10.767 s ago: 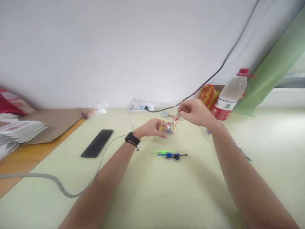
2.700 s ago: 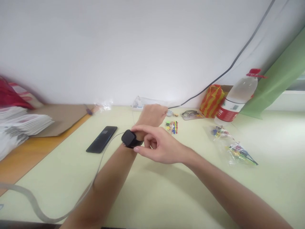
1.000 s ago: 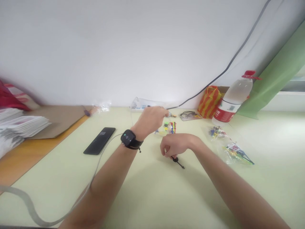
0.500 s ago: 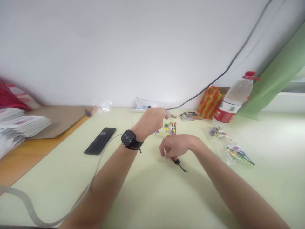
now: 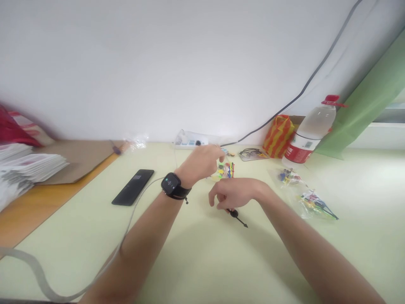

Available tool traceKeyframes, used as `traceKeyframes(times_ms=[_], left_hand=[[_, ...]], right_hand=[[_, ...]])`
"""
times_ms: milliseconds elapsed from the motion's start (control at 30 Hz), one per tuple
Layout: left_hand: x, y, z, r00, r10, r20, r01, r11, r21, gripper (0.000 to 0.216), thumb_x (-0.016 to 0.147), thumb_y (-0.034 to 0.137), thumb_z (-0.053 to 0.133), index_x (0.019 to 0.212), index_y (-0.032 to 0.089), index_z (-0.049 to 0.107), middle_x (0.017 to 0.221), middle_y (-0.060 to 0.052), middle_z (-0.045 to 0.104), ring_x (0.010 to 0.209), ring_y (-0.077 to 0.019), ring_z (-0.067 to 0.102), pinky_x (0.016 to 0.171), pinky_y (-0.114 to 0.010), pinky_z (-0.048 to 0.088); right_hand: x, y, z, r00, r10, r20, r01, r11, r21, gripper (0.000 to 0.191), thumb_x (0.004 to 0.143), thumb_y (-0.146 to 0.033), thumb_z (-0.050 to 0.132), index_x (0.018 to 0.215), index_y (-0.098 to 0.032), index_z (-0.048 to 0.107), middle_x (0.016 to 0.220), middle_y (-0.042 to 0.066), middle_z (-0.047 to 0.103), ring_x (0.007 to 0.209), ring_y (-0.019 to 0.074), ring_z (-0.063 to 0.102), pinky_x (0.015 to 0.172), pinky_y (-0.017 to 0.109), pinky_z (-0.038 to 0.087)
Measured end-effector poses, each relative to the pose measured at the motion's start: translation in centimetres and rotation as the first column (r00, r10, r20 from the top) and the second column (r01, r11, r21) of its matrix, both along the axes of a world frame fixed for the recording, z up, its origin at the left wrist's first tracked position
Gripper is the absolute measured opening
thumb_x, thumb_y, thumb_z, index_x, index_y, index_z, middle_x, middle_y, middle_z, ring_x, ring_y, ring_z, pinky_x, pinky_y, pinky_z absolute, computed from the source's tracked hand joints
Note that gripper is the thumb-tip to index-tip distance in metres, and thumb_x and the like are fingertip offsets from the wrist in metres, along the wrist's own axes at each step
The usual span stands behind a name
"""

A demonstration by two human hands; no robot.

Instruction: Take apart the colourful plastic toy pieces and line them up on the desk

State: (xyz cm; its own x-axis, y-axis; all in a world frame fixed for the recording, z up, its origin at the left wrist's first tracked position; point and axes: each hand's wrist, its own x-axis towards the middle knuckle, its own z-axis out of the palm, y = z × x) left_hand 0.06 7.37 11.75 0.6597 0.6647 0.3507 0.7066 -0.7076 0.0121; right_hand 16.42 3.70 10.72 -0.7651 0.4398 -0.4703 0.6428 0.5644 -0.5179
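Note:
My right hand (image 5: 236, 193) is closed, with its fingers curled down to the table. It grips one end of a thin black plastic piece (image 5: 234, 214) with a round disc and an arrow-shaped tip that points toward the lower right. Farther forward is my left hand (image 5: 201, 164), wearing a black smartwatch (image 5: 171, 184) on its wrist. The left fingers bend downward and look closed, but the back of the hand hides what they hold, if anything. Beside them lie small colourful plastic pieces (image 5: 225, 169), in yellow, green, blue and red.
A black phone (image 5: 133, 187) lies on the left, near a pale cable (image 5: 126, 228). A power strip (image 5: 186, 143) sits by the wall. Bags of colourful parts (image 5: 313, 202), a large water bottle (image 5: 305, 141) and a striped bag (image 5: 279, 134) stand or lie right. Papers (image 5: 34, 169) are stacked left.
My left hand has dropped slightly, uncovering a black plug on the power strip. My right hand has shifted a little to the left, still on the black piece.

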Motion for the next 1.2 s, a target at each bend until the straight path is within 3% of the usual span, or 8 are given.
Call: traceKeyframes(times_ms=[533, 633, 733, 800, 900, 1033, 1100, 1200], left_hand=[[-0.2, 0.2, -0.2, 0.999, -0.025, 0.032, 0.027, 0.998, -0.063, 0.043, 0.083, -0.001, 0.045, 0.102, 0.021, 0.076, 0.108, -0.007, 0.075, 0.101, -0.0222, 0.068, 0.089, -0.035, 0.054], [-0.2, 0.1, 0.2, 0.992, -0.089, 0.086, 0.1, 0.987, -0.129, 0.046, 0.079, -0.003, 0.047, 0.101, 0.023, 0.078, 0.107, -0.005, 0.077, 0.098, -0.0208, 0.07, 0.087, -0.033, 0.055], [-0.3, -0.4, 1.2, 0.966, -0.196, 0.17, 0.236, 0.936, -0.262, 0.046, 0.077, -0.002, 0.048, 0.098, 0.023, 0.079, 0.103, -0.002, 0.079, 0.088, -0.0176, 0.071, 0.076, -0.028, 0.055], [-0.4, -0.6, 1.9, 0.951, -0.239, 0.195, 0.294, 0.891, -0.346, 0.04, 0.078, 0.001, 0.05, 0.094, 0.022, 0.079, 0.094, -0.001, 0.08, 0.079, -0.0165, 0.07, 0.068, -0.026, 0.053], [-0.5, -0.7, 2.1, 0.962, -0.196, 0.189, 0.258, 0.877, -0.406, 0.03, 0.082, 0.006, 0.055, 0.091, 0.021, 0.079, 0.085, -0.002, 0.079, 0.073, -0.0166, 0.07, 0.062, -0.025, 0.05], [-0.7, 0.0, 1.4, 0.978, -0.134, 0.16, 0.189, 0.895, -0.404, 0.03, 0.082, 0.01, 0.057, 0.095, 0.023, 0.08, 0.087, -0.002, 0.079, 0.072, -0.0162, 0.07, 0.062, -0.026, 0.051], [-0.9, 0.3, 1.1, 0.982, -0.127, 0.138, 0.172, 0.903, -0.394, 0.03, 0.082, 0.012, 0.055, 0.092, 0.024, 0.08, 0.084, -0.001, 0.079, 0.069, -0.0161, 0.07, 0.063, -0.027, 0.051], [-1.2, 0.5, 1.0, 0.989, -0.092, 0.117, 0.131, 0.915, -0.383, 0.03, 0.083, 0.015, 0.052, 0.089, 0.024, 0.08, 0.086, -0.002, 0.079, 0.07, -0.0168, 0.07, 0.065, -0.027, 0.051]], right_hand=[[0.3, -0.5, 0.8, 0.999, 0.021, -0.038, -0.021, 1.0, 0.0, 0.043, 0.087, -0.019, 0.055, 0.128, -0.017, 0.067, 0.083, 0.005, 0.077, 0.075, 0.0189, 0.07, 0.068, 0.027, 0.05], [1.0, -0.7, 1.9, 0.994, 0.016, -0.112, -0.026, 0.996, -0.088, 0.039, 0.091, -0.022, 0.057, 0.127, -0.016, 0.068, 0.08, 0.005, 0.076, 0.07, 0.0171, 0.071, 0.069, 0.027, 0.052], [2.6, -1.1, 3.6, 0.97, -0.073, -0.232, 0.016, 0.971, -0.237, 0.032, 0.094, -0.03, 0.061, 0.123, -0.019, 0.069, 0.078, 0.003, 0.076, 0.067, 0.016, 0.072, 0.067, 0.026, 0.055], [3.9, -1.3, 4.6, 0.912, -0.179, -0.369, 0.086, 0.963, -0.257, 0.03, 0.095, -0.037, 0.063, 0.118, -0.02, 0.069, 0.077, 0.002, 0.075, 0.063, 0.0153, 0.071, 0.064, 0.025, 0.055], [5.2, -1.5, 5.5, 0.7, -0.327, -0.635, 0.286, 0.943, -0.171, 0.032, 0.094, -0.046, 0.066, 0.109, -0.018, 0.068, 0.074, 0.003, 0.073, 0.057, 0.0147, 0.068, 0.056, 0.025, 0.053], [5.1, -1.2, 5.3, 0.419, -0.38, -0.824, 0.617, 0.785, -0.048, 0.032, 0.093, -0.051, 0.068, 0.1, -0.019, 0.067, 0.071, 0.002, 0.069, 0.056, 0.0151, 0.067, 0.057, 0.026, 0.054], [4.6, -0.8, 4.9, 0.357, -0.371, -0.857, 0.719, 0.696, -0.002, 0.029, 0.094, -0.049, 0.065, 0.098, -0.02, 0.065, 0.07, 0.002, 0.068, 0.059, 0.0168, 0.069, 0.059, 0.028, 0.055], [3.9, -0.3, 4.2, 0.369, -0.352, -0.86, 0.783, 0.616, 0.084, 0.022, 0.097, -0.042, 0.06, 0.097, -0.02, 0.064, 0.072, 0.003, 0.067, 0.065, 0.0203, 0.073, 0.061, 0.029, 0.055]])
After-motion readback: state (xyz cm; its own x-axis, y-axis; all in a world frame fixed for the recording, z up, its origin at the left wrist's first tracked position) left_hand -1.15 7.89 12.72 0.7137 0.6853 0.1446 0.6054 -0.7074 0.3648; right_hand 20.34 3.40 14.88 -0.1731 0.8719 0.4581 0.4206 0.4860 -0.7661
